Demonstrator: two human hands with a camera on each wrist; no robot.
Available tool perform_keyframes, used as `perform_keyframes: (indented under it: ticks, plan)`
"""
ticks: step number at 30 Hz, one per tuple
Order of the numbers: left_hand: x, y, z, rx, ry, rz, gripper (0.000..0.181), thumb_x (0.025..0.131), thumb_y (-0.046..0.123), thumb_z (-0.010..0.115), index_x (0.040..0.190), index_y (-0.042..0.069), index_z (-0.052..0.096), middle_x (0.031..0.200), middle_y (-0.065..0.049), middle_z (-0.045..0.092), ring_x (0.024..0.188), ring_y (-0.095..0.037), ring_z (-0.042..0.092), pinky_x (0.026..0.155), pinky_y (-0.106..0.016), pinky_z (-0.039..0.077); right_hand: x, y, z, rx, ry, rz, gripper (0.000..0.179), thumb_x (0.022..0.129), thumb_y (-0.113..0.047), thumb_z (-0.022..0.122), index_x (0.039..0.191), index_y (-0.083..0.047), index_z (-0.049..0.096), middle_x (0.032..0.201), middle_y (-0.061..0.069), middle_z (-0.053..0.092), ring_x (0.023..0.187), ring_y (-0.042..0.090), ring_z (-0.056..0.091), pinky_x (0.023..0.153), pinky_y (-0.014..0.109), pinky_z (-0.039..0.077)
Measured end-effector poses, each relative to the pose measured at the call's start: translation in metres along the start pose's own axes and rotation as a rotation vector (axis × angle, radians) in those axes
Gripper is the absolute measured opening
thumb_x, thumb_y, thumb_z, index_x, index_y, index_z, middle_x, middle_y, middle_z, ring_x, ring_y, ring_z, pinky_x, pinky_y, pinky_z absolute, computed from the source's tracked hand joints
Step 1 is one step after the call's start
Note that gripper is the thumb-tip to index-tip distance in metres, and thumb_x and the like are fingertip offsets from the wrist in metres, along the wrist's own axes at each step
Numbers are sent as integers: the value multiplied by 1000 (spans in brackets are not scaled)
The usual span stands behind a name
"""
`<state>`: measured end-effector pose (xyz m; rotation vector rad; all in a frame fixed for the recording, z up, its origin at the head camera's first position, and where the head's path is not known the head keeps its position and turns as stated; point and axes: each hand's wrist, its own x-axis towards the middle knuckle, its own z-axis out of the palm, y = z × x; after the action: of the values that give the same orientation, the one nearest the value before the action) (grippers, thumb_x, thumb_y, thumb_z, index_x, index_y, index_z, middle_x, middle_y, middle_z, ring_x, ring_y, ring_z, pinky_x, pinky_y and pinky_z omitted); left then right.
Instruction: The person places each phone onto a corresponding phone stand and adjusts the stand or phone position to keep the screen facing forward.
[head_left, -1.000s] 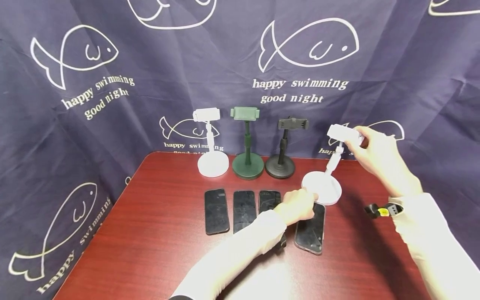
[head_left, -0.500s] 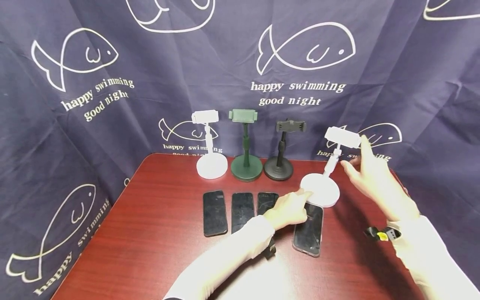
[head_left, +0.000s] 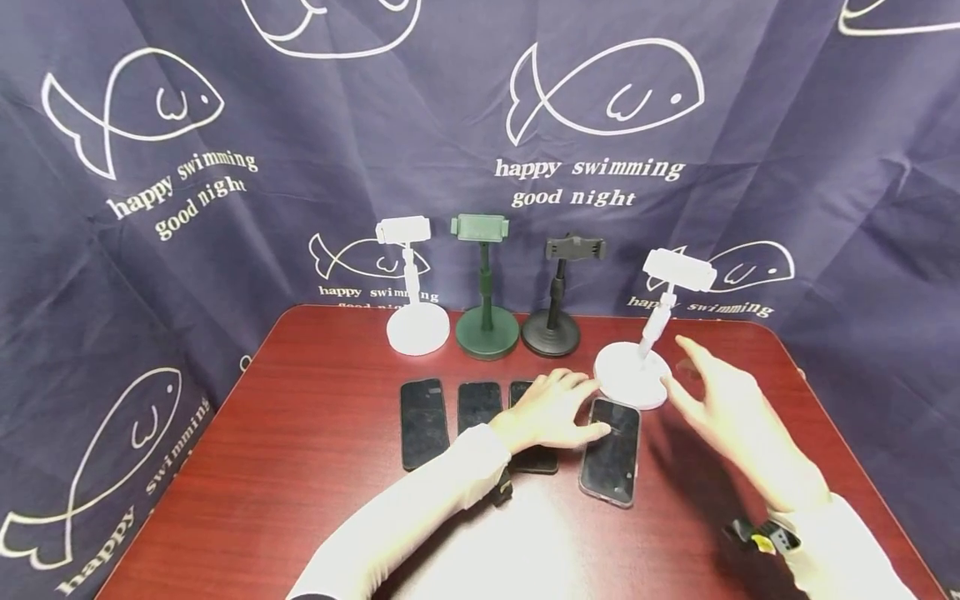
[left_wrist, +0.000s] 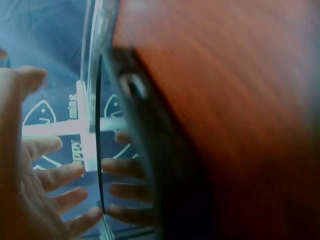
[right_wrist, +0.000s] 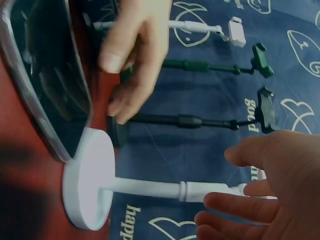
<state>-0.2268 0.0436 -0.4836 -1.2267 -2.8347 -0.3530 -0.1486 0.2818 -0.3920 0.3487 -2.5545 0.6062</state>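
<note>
Spread-fingered left hand (head_left: pixel 551 412) and right hand (head_left: pixel 720 408), both gripping nothing.
Nearest, the rightmost phone (head_left: pixel 611 457) lies flat on the red table (head_left: pixel 247 492) beside the left hand, three more phones (head_left: pixel 480 405) further left; beyond, near the right hand, a white stand (head_left: pixel 630 375); farther, three stands (head_left: pixel 487 332); behind, fish-print cloth (head_left: pixel 420 125).

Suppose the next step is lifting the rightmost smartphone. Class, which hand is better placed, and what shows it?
Probably the left hand: in the head view its thumb overlaps the rightmost smartphone, and its fingers hold nothing. The right hand, also free, is farther off, near the rightmost white phone stand.
</note>
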Motion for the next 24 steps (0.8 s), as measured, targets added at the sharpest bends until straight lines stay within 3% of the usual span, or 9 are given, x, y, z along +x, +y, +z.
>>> perform_keyframes:
  ticks: [4,8,11,14,19,24]
  plan:
    - [-3,-6,-7,-11,15,-15,78,92,75,51,154,28,46,152,1,51,143,-21,43,110,-44,43,-14,-6,2,-1,-10,-5,63,82,-12,80,139,0,56,98,20,72,89,39,69,81,60,51]
    - [2,-13,-14,-44,4,-25,83,91,79,49,155,26,45,153,1,51,145,-22,42,112,-46,42,-29,-12,10,-1,-29,5,65,80,-12,83,137,3,57,109,26,71,95,43,69,84,61,51]
    - [12,-21,-23,-74,-14,-11,81,92,78,49,154,25,47,152,1,52,144,-22,45,114,-47,41,-38,-14,18,-3,-33,6,64,78,-11,84,135,5,58,107,27,71,84,37,70,77,57,55]
    - [23,-28,-35,-100,-42,13,75,94,73,51,152,25,49,151,2,55,142,-22,49,115,-46,42,-47,-15,24,5,-33,24,61,78,-11,84,131,6,60,95,20,71,67,24,66,65,46,55]
    - [38,-31,-48,-111,-112,27,63,99,64,50,146,23,58,144,3,61,136,-19,56,110,-44,47,-59,-12,31,14,-60,109,57,79,-15,84,126,7,62,84,11,71,65,21,66,62,44,53]
    - [42,-24,-49,-87,-154,16,55,100,65,47,130,26,70,127,4,69,122,-14,63,102,-39,50,-71,-11,33,31,-127,214,52,82,-20,83,122,8,65,79,2,68,67,20,69,63,40,55]
